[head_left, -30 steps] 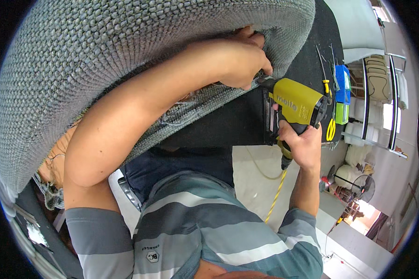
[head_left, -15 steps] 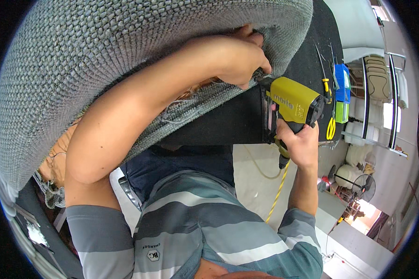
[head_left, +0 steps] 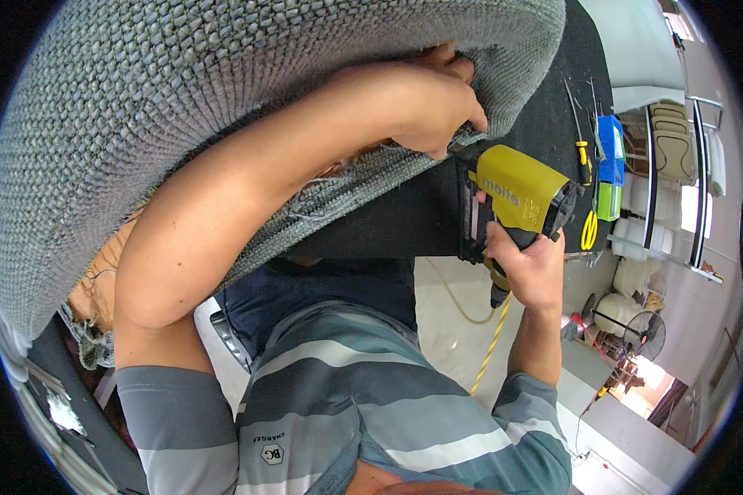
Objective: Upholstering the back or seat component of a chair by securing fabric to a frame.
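Grey woven upholstery fabric (head_left: 182,82) covers a large rounded padded piece lying on a black table. My left arm reaches across it, and my left hand (head_left: 442,107) is closed on the fabric near its folded edge, at the right end. Some of its fingers are hidden behind the hand and cloth. My right hand (head_left: 528,268) is wrapped around the handle of a yellow and black pneumatic staple gun (head_left: 520,190). The gun's nose is just below and right of my left hand, close to the fabric edge. Bare wood (head_left: 99,285) and frayed threads show under my left arm.
On the black tabletop (head_left: 371,223), at the right, lie a yellow-handled screwdriver (head_left: 582,157), yellow-handled scissors (head_left: 589,229), a blue box (head_left: 609,148) and a green box (head_left: 608,202). A yellow air hose (head_left: 491,351) hangs below the gun. A fan (head_left: 645,334) stands farther right.
The staple gun has shifted slightly down, its nose now a little away from the fabric edge by my left hand. My left hand keeps its place on the fabric.
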A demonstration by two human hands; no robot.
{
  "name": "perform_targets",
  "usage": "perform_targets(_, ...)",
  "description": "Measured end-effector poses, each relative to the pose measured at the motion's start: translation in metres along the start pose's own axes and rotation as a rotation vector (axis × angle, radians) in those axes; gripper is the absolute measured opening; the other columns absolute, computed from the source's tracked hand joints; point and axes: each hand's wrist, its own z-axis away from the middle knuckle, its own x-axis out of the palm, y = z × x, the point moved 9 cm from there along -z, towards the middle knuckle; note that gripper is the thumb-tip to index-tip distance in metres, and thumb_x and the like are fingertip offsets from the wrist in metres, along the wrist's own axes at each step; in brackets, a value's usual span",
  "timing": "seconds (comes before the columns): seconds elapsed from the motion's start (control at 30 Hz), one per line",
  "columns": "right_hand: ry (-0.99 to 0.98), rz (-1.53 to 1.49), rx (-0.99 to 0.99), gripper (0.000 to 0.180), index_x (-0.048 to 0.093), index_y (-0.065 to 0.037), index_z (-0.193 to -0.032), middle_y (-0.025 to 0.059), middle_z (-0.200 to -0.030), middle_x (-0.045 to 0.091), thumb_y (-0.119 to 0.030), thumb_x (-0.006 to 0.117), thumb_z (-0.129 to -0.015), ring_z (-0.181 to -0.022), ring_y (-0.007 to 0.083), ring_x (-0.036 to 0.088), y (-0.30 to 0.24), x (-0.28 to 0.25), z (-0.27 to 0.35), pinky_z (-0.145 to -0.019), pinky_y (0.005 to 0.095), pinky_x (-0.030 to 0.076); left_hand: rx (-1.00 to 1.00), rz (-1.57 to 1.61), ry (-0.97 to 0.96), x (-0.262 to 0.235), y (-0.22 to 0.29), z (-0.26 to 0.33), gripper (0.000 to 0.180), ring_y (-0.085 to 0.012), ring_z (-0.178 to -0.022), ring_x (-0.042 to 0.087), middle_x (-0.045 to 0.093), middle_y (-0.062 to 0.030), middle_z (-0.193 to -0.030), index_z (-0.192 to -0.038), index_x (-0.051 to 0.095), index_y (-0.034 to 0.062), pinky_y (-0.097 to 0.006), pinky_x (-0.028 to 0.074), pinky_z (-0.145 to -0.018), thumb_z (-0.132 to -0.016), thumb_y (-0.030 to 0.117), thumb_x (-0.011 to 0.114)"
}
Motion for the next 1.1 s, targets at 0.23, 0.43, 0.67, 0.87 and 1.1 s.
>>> perform_targets(0.23,0.028,0.051,-0.089,0.037,0.066,0.001,-0.123,0.0127,-0.11,0.074,0.003,0.067,-0.086,-0.1,0.0191,0.07,-0.003,-0.003,0.003,-0.091,0.0329,0.053,0.066,-0.01,-0.034,-0.008,0.002,0.005,0.065,-0.0379,-0.132,0.048,0.057,-0.0177,-0.135,-0.139,0.068,0.0217,-0.045,0.036,-0.115,-0.077,0.018,0.086)
perform_targets(0.43,0.408,0.557,-0.218,0.044,0.06,-0.001,-0.13,0.0219,-0.115,0.071,-0.005,0.073,-0.088,-0.108,0.0379,0.07,0.017,-0.078,0.006,-0.093,0.0429,0.053,0.076,0.166,-0.042,-0.003,-0.004,0.005,0.058,-0.0297,-0.12,0.06,0.058,-0.0143,-0.139,-0.139,0.068,0.0184,-0.038,0.05,-0.105,-0.083,0.016,0.083)
perform_targets(0.67,0.675,1.012,-0.369,0.054,0.059,-0.001,-0.133,0.0175,-0.144,0.055,-0.015,0.08,-0.086,-0.127,0.0385,0.057,0.068,-0.081,-0.006,-0.106,0.0484,0.045,-0.034,0.29,-0.06,-0.023,0.009,0.054,0.043,-0.0355,-0.135,0.052,0.052,-0.0178,-0.149,-0.13,0.072,0.0148,-0.042,0.043,-0.114,-0.088,0.016,0.079)
perform_targets(0.87,0.433,0.239,-0.617,0.031,0.071,-0.008,-0.116,0.0141,-0.117,0.066,-0.008,0.079,-0.087,-0.097,0.0285,0.07,0.018,0.019,-0.014,-0.081,0.0369,0.058,0.065,0.046,0.081,-0.025,0.005,0.087,0.038,-0.0337,-0.137,0.05,0.057,-0.0135,-0.144,-0.125,0.075,0.0158,-0.044,0.04,-0.116,-0.087,0.016,0.078)
perform_targets(1.1,0.401,0.006,-0.707,0.022,0.075,-0.004,-0.11,0.0112,-0.097,0.072,-0.005,0.077,-0.088,-0.083,0.0261,0.072,0.009,0.047,-0.044,-0.074,0.0339,0.056,0.127,0.063,0.107,-0.029,0.012,0.085,0.04,-0.0344,-0.137,0.049,0.058,-0.013,-0.143,-0.127,0.075,0.0187,-0.045,0.04,-0.116,-0.087,0.02,0.078)
